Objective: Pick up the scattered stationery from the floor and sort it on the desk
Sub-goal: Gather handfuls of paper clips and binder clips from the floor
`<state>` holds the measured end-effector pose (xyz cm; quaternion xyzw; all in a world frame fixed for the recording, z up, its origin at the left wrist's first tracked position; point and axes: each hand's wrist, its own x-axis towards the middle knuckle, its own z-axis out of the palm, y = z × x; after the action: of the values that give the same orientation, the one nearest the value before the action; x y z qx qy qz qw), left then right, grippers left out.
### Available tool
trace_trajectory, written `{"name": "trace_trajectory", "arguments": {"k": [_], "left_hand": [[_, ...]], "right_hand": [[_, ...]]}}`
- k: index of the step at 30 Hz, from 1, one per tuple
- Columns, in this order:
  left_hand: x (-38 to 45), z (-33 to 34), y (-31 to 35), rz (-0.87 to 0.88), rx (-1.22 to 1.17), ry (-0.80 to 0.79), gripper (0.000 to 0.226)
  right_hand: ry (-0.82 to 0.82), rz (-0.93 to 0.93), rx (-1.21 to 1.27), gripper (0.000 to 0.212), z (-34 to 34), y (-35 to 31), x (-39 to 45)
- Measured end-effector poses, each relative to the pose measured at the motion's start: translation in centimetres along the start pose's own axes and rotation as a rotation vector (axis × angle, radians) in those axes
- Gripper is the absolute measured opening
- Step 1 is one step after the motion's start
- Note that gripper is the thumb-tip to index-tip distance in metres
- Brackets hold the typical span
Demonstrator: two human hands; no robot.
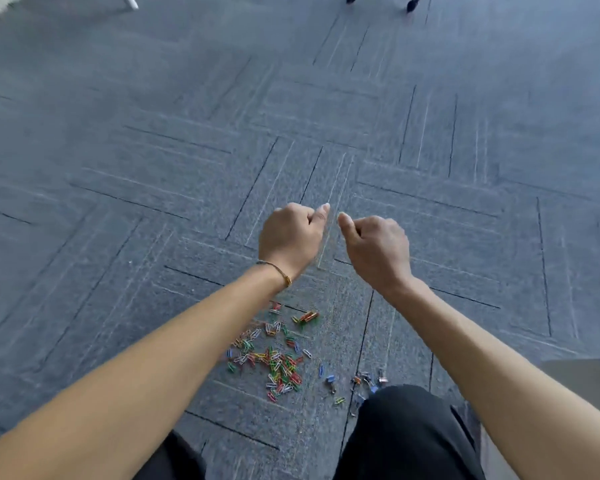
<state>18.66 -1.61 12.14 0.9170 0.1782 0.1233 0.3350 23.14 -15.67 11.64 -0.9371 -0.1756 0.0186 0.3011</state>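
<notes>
We look down at a grey carpet floor (153, 168) patterned in tile blocks, with no container anywhere in view. A loose scatter of coloured paper clips (274, 358) lies on the carpet near the bottom centre, below our left forearm. Just to its right, beside a black-trousered knee (402, 427), sit a few small binder clips (368, 382), though blur makes them hard to tell for certain. Both arms reach forward, raised above the floor. Our left hand (290, 237), with a thin bracelet (274, 268) at the wrist, is curled into a fist with the thumb up. Our right hand (378, 247) is curled likewise. Neither shows anything held; they nearly touch.
</notes>
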Motion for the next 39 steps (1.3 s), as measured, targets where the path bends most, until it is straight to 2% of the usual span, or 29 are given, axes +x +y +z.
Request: {"name": "trace_trajectory", "arguments": {"k": [10,22,27,35,39], "left_hand": [[-1.4,-14.8,17.0,0.166,0.076,-0.092,0.063],[-7.6,-32.1,39.3,0.188,0.088,-0.127,0.065],[-11.0,-34.1,45.3,0.278,0.077,-0.200,0.064],[-17.5,-33.4,53.0,0.491,-0.033,-0.323,0.061],[-22.4,-32.7,57.2,0.592,-0.058,-0.409,0.061]], "right_hand": [[0.092,0.173,0.004,0.061,-20.5,-12.0,-4.2],[0.186,0.333,0.011,0.058,-45.6,-20.9,-12.3],[0.282,0.378,-0.003,0.059,-51.7,-22.1,-16.5],[0.494,0.476,-0.034,0.059,-59.3,-22.9,-24.6],[0.603,0.551,-0.052,0.050,-62.5,-22.2,-30.5]]}}
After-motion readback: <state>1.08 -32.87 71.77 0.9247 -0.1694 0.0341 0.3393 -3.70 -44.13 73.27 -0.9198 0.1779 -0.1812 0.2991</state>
